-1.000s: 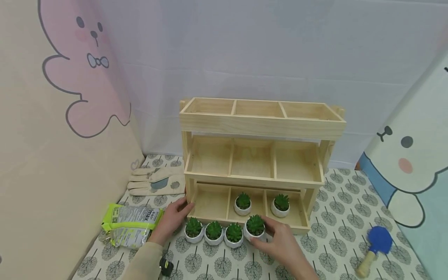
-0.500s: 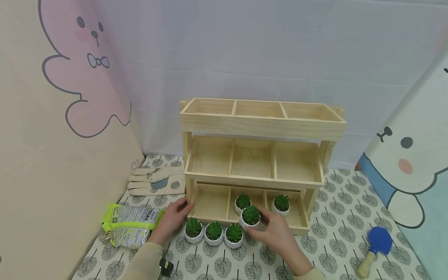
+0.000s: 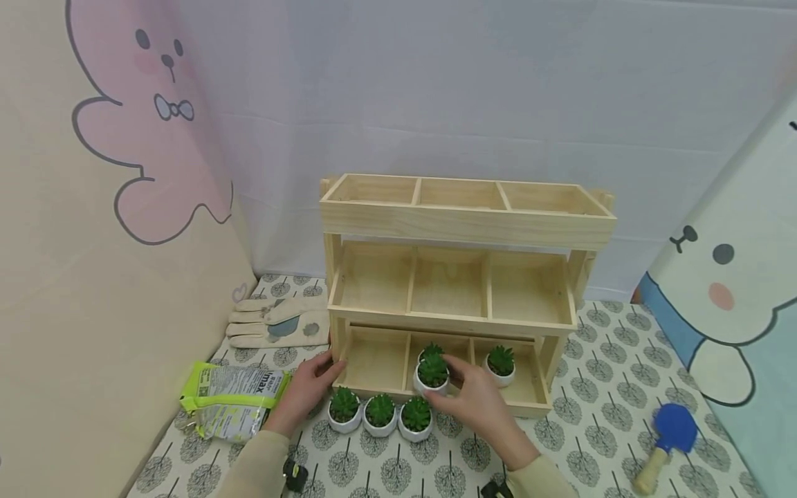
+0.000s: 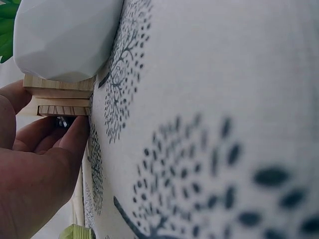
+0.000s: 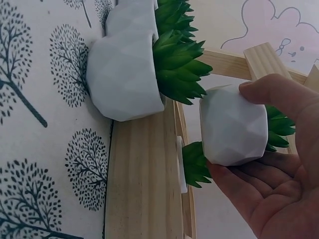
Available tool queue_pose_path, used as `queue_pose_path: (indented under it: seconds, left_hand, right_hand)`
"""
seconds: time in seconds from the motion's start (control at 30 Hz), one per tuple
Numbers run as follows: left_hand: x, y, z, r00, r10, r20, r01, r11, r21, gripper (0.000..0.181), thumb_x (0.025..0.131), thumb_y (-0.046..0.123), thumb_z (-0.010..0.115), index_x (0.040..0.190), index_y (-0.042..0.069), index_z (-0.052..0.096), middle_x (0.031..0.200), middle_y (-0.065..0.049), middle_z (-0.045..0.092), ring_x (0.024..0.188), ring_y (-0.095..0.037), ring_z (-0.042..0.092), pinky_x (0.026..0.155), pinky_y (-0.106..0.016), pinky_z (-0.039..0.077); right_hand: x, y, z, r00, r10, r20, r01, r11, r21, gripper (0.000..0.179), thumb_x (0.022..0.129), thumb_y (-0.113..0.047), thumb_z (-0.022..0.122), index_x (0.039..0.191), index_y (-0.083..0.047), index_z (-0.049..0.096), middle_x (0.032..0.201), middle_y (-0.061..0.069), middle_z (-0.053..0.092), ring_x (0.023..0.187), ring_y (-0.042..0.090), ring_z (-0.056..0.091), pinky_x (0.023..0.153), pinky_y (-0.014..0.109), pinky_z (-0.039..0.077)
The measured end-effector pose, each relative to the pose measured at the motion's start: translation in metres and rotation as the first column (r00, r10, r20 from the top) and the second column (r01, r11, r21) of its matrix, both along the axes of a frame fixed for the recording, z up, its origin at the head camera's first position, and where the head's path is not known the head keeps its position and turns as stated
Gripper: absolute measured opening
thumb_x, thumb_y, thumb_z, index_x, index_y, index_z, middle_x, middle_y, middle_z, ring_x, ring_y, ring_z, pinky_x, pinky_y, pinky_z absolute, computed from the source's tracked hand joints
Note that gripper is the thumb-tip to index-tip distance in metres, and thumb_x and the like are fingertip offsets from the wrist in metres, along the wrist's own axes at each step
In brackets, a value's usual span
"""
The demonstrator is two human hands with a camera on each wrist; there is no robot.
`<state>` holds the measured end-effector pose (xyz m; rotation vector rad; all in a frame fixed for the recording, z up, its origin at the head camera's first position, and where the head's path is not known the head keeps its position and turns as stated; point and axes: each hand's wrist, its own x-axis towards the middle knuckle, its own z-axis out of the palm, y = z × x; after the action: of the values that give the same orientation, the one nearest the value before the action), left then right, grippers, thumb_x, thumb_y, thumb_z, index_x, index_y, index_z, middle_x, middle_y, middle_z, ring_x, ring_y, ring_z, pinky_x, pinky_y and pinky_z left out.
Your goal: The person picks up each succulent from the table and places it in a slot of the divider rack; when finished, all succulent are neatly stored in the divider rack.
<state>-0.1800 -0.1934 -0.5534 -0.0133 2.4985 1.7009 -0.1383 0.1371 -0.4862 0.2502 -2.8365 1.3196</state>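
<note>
- White cloth (image 3: 436, 90) hangs behind everything I'm looking at, and pale sheets with a pink cartoon animal (image 3: 156, 159) on the left and a white one (image 3: 722, 290) on the right close in the sides.
- Tree-patterned fabric covers the surface (image 3: 598, 394), and a wooden rack (image 3: 467, 223) with three tiers, each split into three compartments, stands on it.
- The person's right hand (image 3: 476, 401) has thumb and fingers clamped on the white pot of a small plant (image 3: 432, 373), held up off the surface at the front of the bottom tier's middle compartment; whether it touches the pot behind it I can't tell.
- That plant behind (image 3: 431, 348), partly hidden, sits in the middle compartment, and another plant (image 3: 500, 364) sits in the right one.
- Over at the bottom tier's left end, the left hand (image 3: 308, 387) pinches the wood between thumb and fingers.
- Three more potted plants (image 3: 380, 413) stand side by side on the surface, just before the rack.
- Gloves (image 3: 280, 321) and a green-and-white bag (image 3: 236, 401) lie to the left.
- A blue trowel (image 3: 674, 429) lies well off to the right.
</note>
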Motion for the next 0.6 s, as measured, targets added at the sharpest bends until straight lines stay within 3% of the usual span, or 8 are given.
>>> queue_pose_path:
  seconds: [0.17, 0.3, 0.4, 0.6]
  left_hand:
    - [0.0, -0.001, 0.0, 1.0, -0.005, -0.007, 0.005, 1.0, -0.005, 0.058, 0.105, 0.035, 0.066, 0.152, 0.004, 0.054, 0.149, -0.02, 0.056, 0.137, -0.038, 0.054, 0.114, -0.053, 0.043]
    - [0.0, -0.001, 0.0, 1.0, -0.006, -0.001, 0.006, 1.0, -0.007, 0.057, 0.105, 0.034, 0.066, 0.152, 0.005, 0.054, 0.149, -0.019, 0.056, 0.138, -0.037, 0.053, 0.114, -0.052, 0.043]
    - [0.0, 0.0, 0.002, 1.0, -0.003, 0.0, 0.003, 1.0, -0.011, 0.056, 0.106, 0.032, 0.066, 0.152, 0.005, 0.054, 0.149, -0.019, 0.056, 0.138, -0.037, 0.053, 0.114, -0.052, 0.043]
    - [0.0, 0.0, 0.002, 1.0, -0.004, -0.007, 0.004, 1.0, -0.007, 0.055, 0.106, 0.031, 0.065, 0.152, 0.003, 0.053, 0.149, -0.021, 0.056, 0.137, -0.038, 0.053, 0.114, -0.052, 0.043]
  right_hand:
    - [-0.003, -0.004, 0.002, 1.0, 0.011, -0.004, -0.011, 1.0, -0.02, 0.083, 0.075, -0.035, 0.094, 0.14, 0.004, 0.061, 0.124, 0.02, 0.072, 0.104, 0.03, 0.072, 0.089, 0.043, 0.062]
    - [-0.005, -0.007, 0.003, 1.0, 0.016, -0.009, -0.017, 1.0, -0.025, 0.083, 0.074, -0.033, 0.095, 0.14, 0.004, 0.062, 0.121, 0.019, 0.073, 0.095, 0.026, 0.073, 0.079, 0.036, 0.064]
    - [-0.007, -0.009, 0.004, 1.0, 0.02, -0.017, -0.02, 1.0, -0.02, 0.081, 0.074, -0.033, 0.095, 0.139, 0.004, 0.063, 0.12, 0.019, 0.073, 0.094, 0.026, 0.073, 0.078, 0.035, 0.064]
    - [-0.009, -0.013, 0.005, 0.997, 0.065, -0.041, -0.066, 0.997, -0.032, 0.076, 0.075, -0.031, 0.094, 0.135, 0.004, 0.065, 0.119, 0.018, 0.074, 0.103, 0.031, 0.074, 0.088, 0.041, 0.063]
